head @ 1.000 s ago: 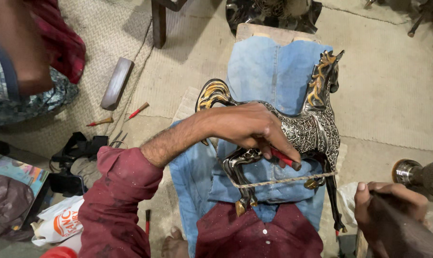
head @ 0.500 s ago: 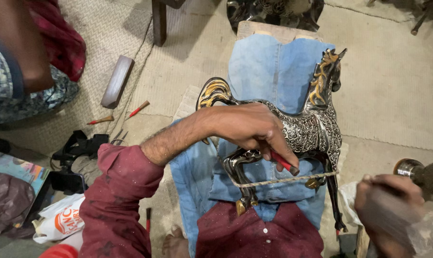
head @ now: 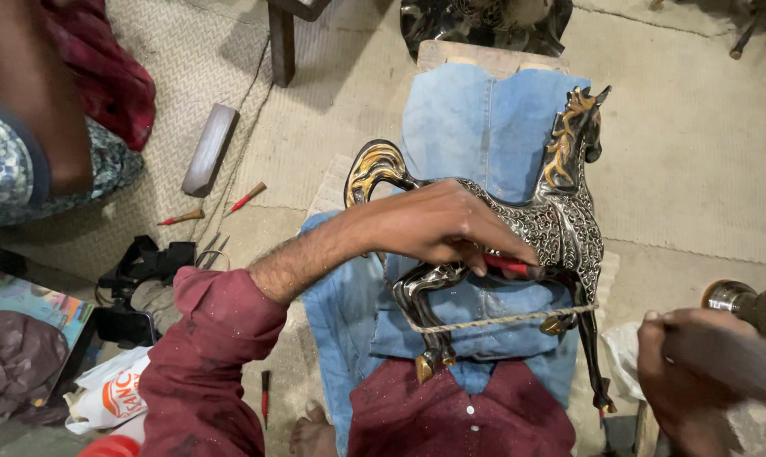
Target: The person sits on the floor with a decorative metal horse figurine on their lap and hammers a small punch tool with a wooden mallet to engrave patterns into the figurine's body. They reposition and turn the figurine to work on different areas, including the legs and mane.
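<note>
A black metal horse figure (head: 569, 224) with silver engraving and a gold mane and tail lies on blue denim cloth (head: 484, 127) across my lap. A string (head: 493, 321) ties its legs together. My left hand (head: 442, 224) rests on the horse's body and grips a red-handled tool (head: 511, 265), tip against the engraved flank. My right hand (head: 679, 372), blurred at the lower right, is closed on the dark handle of a hammer with a shiny metal head (head: 728, 296), a little to the right of the horse's legs.
Another person's arm and patterned clothing (head: 36, 144) fill the upper left. On the woven mat lie a grey bar (head: 209, 148), red-handled tools (head: 247, 196) and black straps (head: 146, 262). A white plastic bag (head: 108, 393) lies at lower left. A wooden furniture leg (head: 281, 42) stands behind.
My right hand with the hammer has shifted slightly and is blurred by motion. My left hand stays on the horse with the red-handled tool in the same spot.
</note>
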